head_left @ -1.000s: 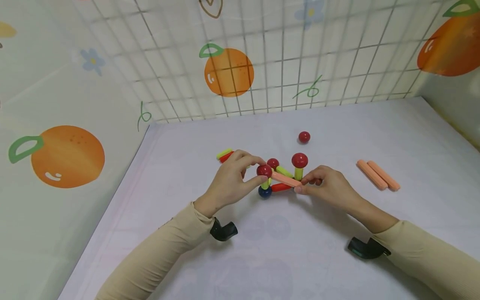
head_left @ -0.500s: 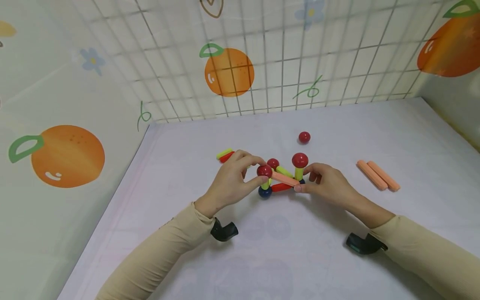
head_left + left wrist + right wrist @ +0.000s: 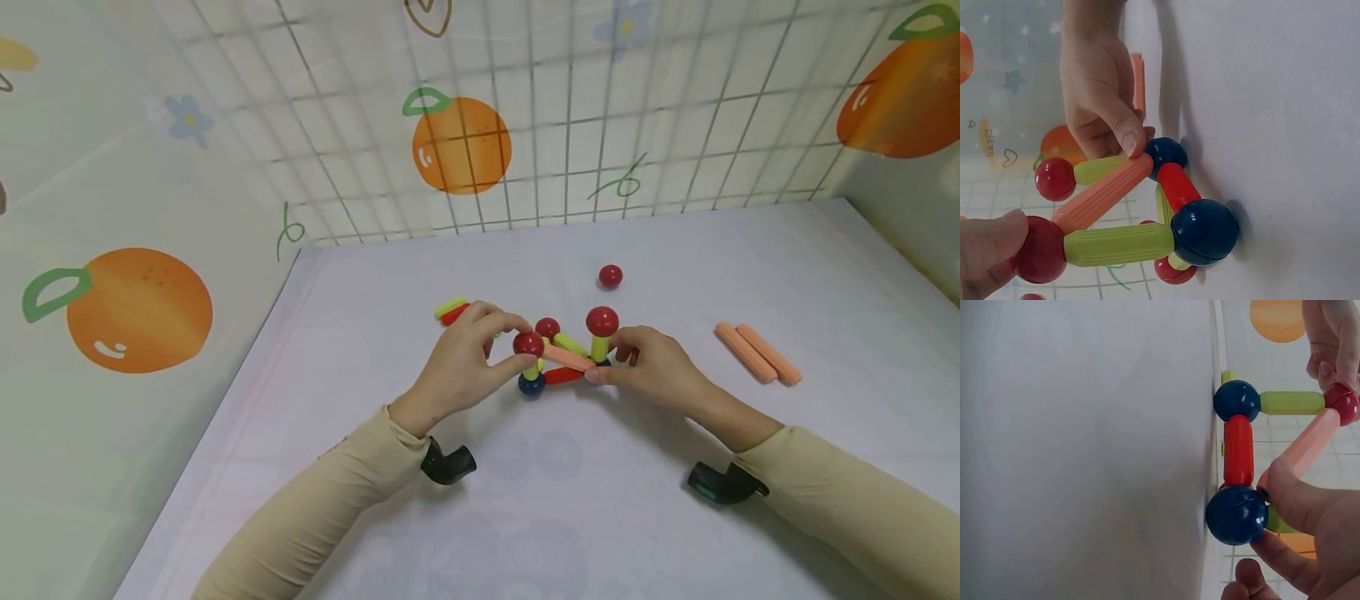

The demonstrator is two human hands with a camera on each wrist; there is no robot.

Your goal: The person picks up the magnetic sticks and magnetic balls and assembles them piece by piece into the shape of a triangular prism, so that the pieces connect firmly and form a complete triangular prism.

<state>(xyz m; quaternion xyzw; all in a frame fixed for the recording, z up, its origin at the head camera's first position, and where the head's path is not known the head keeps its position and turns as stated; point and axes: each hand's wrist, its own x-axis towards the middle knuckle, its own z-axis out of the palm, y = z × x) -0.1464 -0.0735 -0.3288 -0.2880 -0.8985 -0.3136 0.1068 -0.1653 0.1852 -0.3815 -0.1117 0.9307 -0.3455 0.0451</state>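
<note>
At frame centre, the left hand pinches a red ball while the right hand pinches the orange stick; its lower end likely needs seating on the blue ball

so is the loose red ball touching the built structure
No, the loose red ball lies alone on the table, apart from the structure.

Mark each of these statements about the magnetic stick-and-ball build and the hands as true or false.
1. The left hand pinches a red ball. True.
2. The right hand holds the lower end of the salmon stick. True.
3. A loose red ball lies behind the build. True.
4. Three salmon sticks lie at the right. False: two salmon sticks.
5. The base balls are green. False: dark blue balls.
</note>
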